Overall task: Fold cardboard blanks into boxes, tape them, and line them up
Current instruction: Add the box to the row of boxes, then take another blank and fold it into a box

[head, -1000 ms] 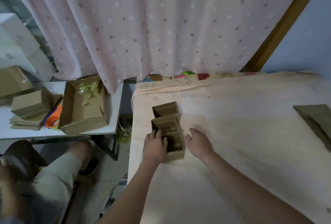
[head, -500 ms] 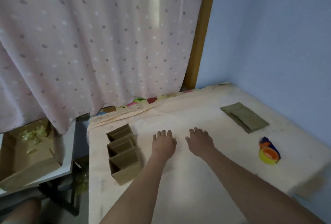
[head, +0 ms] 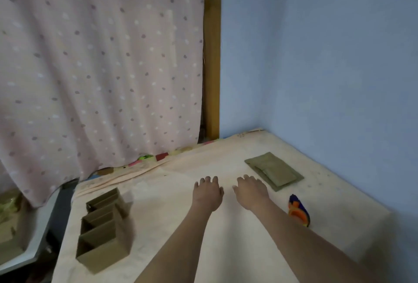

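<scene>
Three unlabelled boxes [head: 104, 230], no writing

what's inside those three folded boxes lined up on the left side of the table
The three open-topped boxes show only bare cardboard inner walls; nothing is visible inside. Their floors are hidden by the near walls, so flat contents cannot be ruled out.

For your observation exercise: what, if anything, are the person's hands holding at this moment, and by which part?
Nothing is held. The left hand and right hand are both empty, fingers spread, over the table.
</scene>
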`<state>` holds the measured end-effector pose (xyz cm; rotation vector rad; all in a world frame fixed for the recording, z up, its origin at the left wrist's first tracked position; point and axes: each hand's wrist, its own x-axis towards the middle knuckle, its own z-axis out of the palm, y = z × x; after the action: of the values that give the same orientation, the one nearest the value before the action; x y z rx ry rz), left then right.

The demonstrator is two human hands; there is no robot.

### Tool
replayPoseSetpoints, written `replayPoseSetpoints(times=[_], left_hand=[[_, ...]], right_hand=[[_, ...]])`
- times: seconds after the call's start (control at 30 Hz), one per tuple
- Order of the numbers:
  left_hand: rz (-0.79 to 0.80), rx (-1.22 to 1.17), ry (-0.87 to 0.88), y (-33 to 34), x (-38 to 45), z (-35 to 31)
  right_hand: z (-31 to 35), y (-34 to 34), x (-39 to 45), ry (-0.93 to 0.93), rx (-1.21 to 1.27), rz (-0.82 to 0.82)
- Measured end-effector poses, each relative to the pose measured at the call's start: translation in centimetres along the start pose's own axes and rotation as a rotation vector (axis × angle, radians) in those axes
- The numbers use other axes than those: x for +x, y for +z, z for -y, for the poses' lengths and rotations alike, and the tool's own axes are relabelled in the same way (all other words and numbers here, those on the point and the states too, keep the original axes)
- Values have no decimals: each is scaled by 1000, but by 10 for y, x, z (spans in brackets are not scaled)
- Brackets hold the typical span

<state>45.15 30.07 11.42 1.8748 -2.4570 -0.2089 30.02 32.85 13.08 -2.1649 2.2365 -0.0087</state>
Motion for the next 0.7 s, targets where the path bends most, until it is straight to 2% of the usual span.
replayPoseSetpoints(times=[0.27, 0.7], left_hand=[[-7, 29, 69, -6, 26, -86], [4, 52, 189, 3, 110, -130]], right_hand=[[-80, -17, -1, 37, 35, -32], [-141, -6, 49, 120, 69, -95]])
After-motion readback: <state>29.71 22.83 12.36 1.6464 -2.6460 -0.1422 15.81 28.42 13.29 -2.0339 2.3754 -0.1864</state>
